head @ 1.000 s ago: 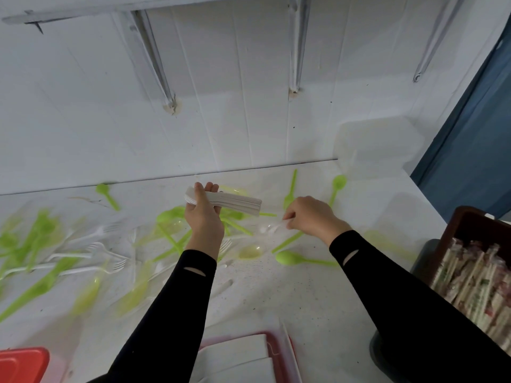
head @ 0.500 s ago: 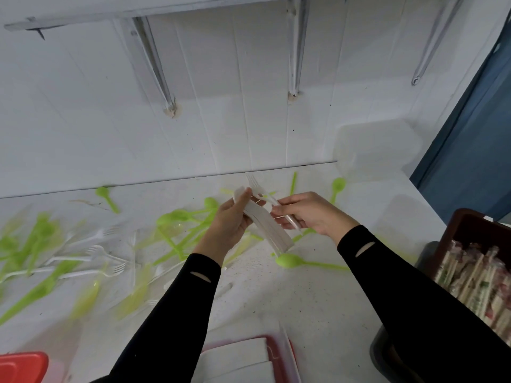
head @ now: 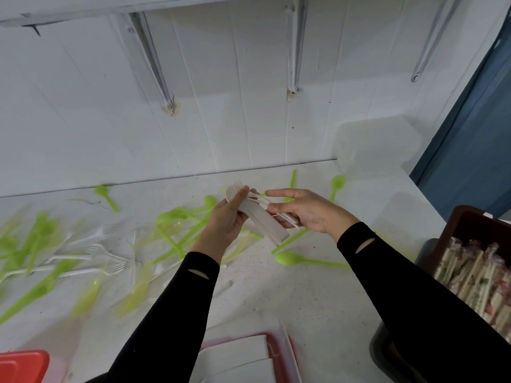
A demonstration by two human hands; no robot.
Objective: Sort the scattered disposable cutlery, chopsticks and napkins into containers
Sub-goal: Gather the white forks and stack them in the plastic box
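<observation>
Fingers of the left hand [head: 224,225] curl round a stack of white plastic cutlery [head: 266,223] above the table [head: 290,297], tilted toward the right hand [head: 308,212], whose nearly straight fingers nudge one loose fork [head: 288,218] flush against it, probably to bundle them for one container.
</observation>
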